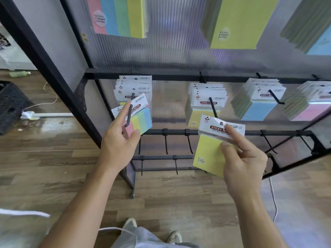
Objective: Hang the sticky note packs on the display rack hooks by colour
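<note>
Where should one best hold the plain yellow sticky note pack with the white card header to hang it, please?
Pinch the yellow sticky note pack at its right edge, below the white header, with the right hand coming from the right. The punched hole sits mid-header, so this leaves it free for the black hook.

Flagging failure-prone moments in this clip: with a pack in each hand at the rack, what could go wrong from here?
The multicolour pack in the left hand is tilted at the hook, so its hole may miss the tip. The right hand only pinches the yellow pack by its header; it could slip and drop.
</note>
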Tool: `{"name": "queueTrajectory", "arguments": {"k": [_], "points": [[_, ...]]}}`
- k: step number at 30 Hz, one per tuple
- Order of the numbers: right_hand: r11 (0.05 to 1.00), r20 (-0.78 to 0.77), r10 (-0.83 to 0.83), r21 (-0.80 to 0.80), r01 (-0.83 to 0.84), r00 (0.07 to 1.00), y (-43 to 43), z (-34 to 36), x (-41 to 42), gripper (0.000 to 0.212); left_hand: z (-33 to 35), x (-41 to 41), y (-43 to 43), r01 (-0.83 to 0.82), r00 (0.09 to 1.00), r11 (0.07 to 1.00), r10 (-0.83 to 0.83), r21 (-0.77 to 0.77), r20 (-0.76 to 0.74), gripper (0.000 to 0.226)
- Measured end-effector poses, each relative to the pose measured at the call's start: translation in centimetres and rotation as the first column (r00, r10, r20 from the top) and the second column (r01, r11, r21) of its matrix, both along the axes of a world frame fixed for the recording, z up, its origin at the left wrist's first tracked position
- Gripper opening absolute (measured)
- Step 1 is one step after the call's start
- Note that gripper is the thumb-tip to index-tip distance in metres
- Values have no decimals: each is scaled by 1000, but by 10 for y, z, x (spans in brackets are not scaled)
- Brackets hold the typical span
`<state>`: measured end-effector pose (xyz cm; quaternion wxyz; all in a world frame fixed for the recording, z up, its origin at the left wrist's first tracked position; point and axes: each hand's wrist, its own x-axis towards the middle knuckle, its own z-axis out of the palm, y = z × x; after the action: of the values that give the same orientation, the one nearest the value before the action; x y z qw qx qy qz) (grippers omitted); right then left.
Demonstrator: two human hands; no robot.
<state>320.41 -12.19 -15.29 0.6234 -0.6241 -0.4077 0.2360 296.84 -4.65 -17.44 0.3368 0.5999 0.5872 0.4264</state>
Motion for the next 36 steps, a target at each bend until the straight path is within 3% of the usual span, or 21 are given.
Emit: {"name": "queueTrajectory", "arguments": {"k": [10,17,23,32,36], "points": [[1000,-26,22,-8,-22,999,5,-15,6,46,-4,5,7,0,998,999,-2,-38,-55,81],[986,195,127,-135,-102,973,41,-22,18,53,3,7,21,-12,972,998,-3,-65,-234,82],[959,510,238,-258,-117,826,77,-20,35,61,12,5,30,-7,926,996,-25,-83,-377,87],[965,625,219,-252,-72,750,96,-20,38,66,17,7,39,-53,861,997,20,-51,-508,90],[967,626,207,-249,-59,752,93,-16,40,66,14,11,37,-92,868,995,67,-27,-492,85]]}}
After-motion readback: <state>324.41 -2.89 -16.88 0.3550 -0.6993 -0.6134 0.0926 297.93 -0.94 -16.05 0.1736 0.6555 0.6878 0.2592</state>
